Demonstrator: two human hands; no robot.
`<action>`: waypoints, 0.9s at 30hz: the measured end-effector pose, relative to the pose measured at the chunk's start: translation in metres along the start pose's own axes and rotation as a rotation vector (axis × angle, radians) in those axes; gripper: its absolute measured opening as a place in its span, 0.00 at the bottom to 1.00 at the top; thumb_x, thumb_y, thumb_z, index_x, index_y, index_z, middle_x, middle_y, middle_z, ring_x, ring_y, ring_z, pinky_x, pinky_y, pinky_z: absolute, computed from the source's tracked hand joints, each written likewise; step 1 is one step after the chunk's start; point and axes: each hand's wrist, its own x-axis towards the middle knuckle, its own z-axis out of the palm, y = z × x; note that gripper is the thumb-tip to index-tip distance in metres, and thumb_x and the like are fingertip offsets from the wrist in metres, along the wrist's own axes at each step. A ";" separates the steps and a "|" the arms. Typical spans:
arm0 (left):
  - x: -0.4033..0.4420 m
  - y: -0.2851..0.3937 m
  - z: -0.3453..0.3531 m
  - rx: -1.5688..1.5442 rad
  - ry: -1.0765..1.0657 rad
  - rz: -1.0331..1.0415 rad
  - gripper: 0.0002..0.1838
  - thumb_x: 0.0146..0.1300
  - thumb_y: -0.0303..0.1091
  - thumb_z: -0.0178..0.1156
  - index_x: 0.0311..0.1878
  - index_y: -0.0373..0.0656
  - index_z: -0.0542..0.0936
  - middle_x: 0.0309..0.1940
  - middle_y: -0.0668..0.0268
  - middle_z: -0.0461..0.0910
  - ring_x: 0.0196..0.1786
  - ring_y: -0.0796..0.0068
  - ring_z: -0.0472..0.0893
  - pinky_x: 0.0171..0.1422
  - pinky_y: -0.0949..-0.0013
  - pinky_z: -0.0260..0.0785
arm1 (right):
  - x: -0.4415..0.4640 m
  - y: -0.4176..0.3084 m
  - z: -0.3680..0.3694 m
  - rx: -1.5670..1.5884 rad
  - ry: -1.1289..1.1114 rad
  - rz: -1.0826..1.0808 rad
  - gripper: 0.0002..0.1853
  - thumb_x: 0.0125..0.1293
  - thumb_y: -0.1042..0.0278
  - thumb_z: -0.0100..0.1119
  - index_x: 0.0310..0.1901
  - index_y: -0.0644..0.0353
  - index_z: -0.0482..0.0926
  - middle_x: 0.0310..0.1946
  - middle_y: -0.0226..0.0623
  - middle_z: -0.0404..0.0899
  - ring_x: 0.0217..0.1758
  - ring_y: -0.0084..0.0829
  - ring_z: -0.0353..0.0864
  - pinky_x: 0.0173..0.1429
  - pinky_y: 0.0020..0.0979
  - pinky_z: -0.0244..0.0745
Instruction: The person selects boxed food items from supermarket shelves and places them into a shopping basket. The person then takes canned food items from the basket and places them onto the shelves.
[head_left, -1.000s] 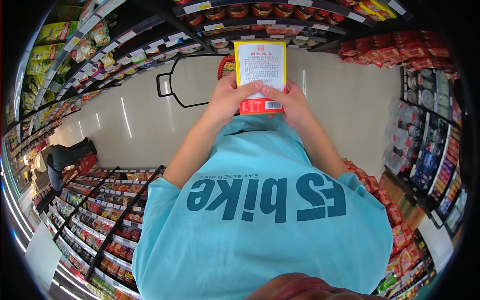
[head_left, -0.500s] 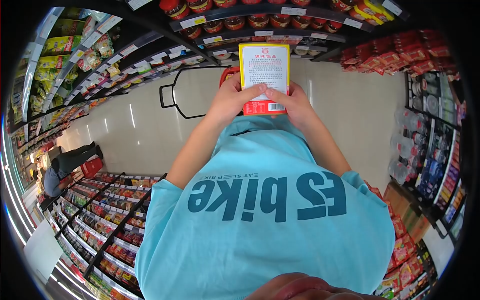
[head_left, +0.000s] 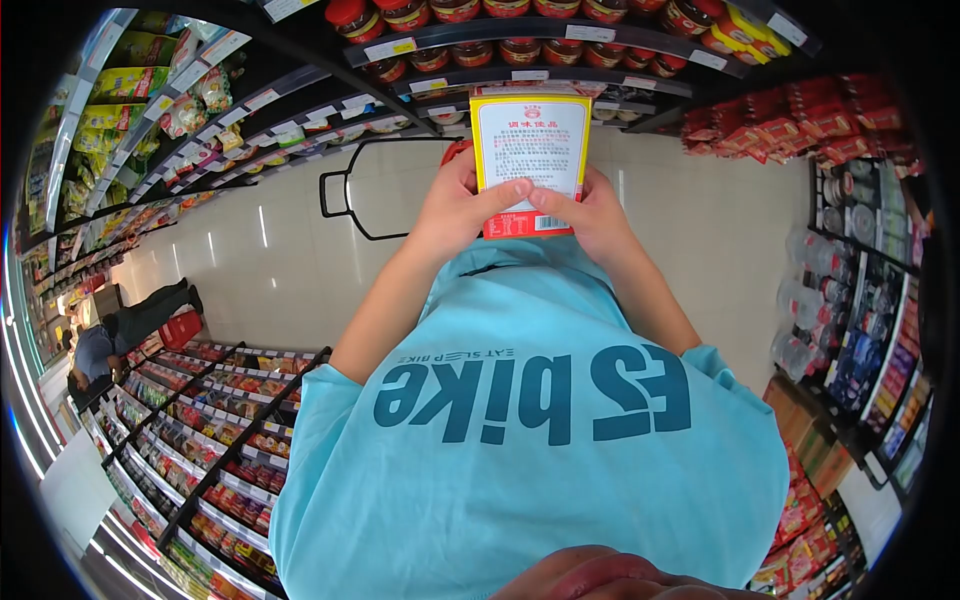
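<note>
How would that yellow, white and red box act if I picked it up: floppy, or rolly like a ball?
The box is probably stiff: its edges look straight between the left hand and right hand. It likely won't roll, having flat sides and square corners. Its weight is hard to guess, since the contents are hidden.

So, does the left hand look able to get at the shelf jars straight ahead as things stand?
Probably not: the left hand is occupied, holding the yellow-edged box with the right hand, and the jars appear to sit farther ahead.
</note>
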 end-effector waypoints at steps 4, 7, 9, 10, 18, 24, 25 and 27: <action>-0.002 0.005 0.003 -0.013 0.009 0.015 0.25 0.66 0.32 0.69 0.62 0.32 0.73 0.54 0.56 0.83 0.54 0.70 0.84 0.60 0.66 0.77 | 0.000 -0.005 0.001 0.001 -0.012 -0.014 0.31 0.62 0.63 0.74 0.62 0.68 0.73 0.55 0.42 0.81 0.57 0.31 0.81 0.64 0.33 0.75; -0.001 0.007 0.002 0.001 -0.009 0.034 0.24 0.67 0.31 0.68 0.62 0.33 0.73 0.54 0.57 0.83 0.54 0.71 0.84 0.60 0.66 0.77 | -0.001 -0.008 0.001 -0.001 -0.016 -0.028 0.30 0.62 0.64 0.74 0.62 0.68 0.73 0.55 0.42 0.81 0.57 0.31 0.81 0.64 0.33 0.75; -0.002 0.009 0.005 0.007 -0.018 0.037 0.23 0.67 0.31 0.68 0.61 0.33 0.74 0.54 0.57 0.83 0.54 0.71 0.84 0.60 0.66 0.77 | -0.002 -0.009 0.000 -0.001 -0.022 -0.040 0.30 0.62 0.64 0.74 0.62 0.68 0.73 0.55 0.42 0.81 0.57 0.30 0.81 0.64 0.34 0.75; -0.001 0.009 0.006 0.007 -0.017 0.038 0.23 0.67 0.31 0.68 0.61 0.33 0.74 0.54 0.57 0.83 0.54 0.71 0.84 0.60 0.66 0.77 | -0.002 -0.010 -0.001 -0.004 -0.027 -0.051 0.30 0.62 0.64 0.74 0.62 0.68 0.74 0.55 0.42 0.81 0.57 0.31 0.81 0.64 0.34 0.75; 0.004 0.009 0.006 0.029 0.002 0.024 0.24 0.66 0.30 0.69 0.61 0.33 0.73 0.54 0.57 0.83 0.54 0.71 0.84 0.59 0.66 0.77 | 0.001 -0.015 -0.004 -0.040 -0.016 -0.026 0.30 0.63 0.64 0.73 0.62 0.67 0.74 0.55 0.42 0.81 0.57 0.30 0.81 0.63 0.34 0.76; -0.006 0.021 0.009 0.076 0.021 0.050 0.29 0.62 0.32 0.73 0.63 0.33 0.72 0.55 0.57 0.83 0.55 0.70 0.83 0.61 0.65 0.76 | -0.010 -0.028 0.001 -0.060 -0.075 -0.080 0.29 0.62 0.64 0.74 0.62 0.65 0.75 0.55 0.41 0.81 0.57 0.31 0.81 0.62 0.34 0.77; -0.014 0.027 0.014 0.075 0.019 0.050 0.29 0.62 0.32 0.73 0.63 0.33 0.72 0.55 0.57 0.83 0.55 0.70 0.83 0.61 0.65 0.76 | -0.022 -0.037 0.010 -0.069 -0.046 -0.106 0.29 0.62 0.64 0.74 0.61 0.65 0.75 0.55 0.41 0.82 0.56 0.30 0.82 0.61 0.34 0.78; -0.039 0.043 0.025 0.014 -0.036 0.178 0.32 0.59 0.31 0.75 0.64 0.33 0.72 0.56 0.56 0.82 0.57 0.68 0.83 0.62 0.63 0.76 | -0.047 -0.061 0.021 -0.076 -0.013 -0.127 0.28 0.62 0.64 0.74 0.61 0.65 0.76 0.55 0.41 0.83 0.55 0.30 0.83 0.60 0.35 0.79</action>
